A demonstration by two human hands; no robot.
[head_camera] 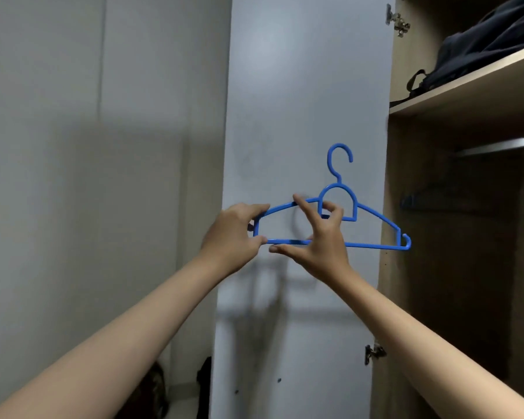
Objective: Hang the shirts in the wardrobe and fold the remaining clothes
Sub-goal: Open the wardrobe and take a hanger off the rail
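A blue plastic hanger [372, 217] is held upright in front of the open wardrobe door [300, 86], hook pointing up. My left hand [230, 234] grips the hanger's left end, thumb under the bottom bar. My right hand [321, 237] pinches the hanger near its middle, fingers on the inner loop and thumb below the bottom bar. The hanger carries no garment, and I see no shirts in view.
The open wardrobe [466, 267] is at the right, with a metal rail [496, 146] under a wooden shelf [466, 89]. A dark bag [490, 46] lies on that shelf. Dark hangers [430, 201] hang in the shadow below the rail. Dark items [204, 385] stand on the floor at the lower left.
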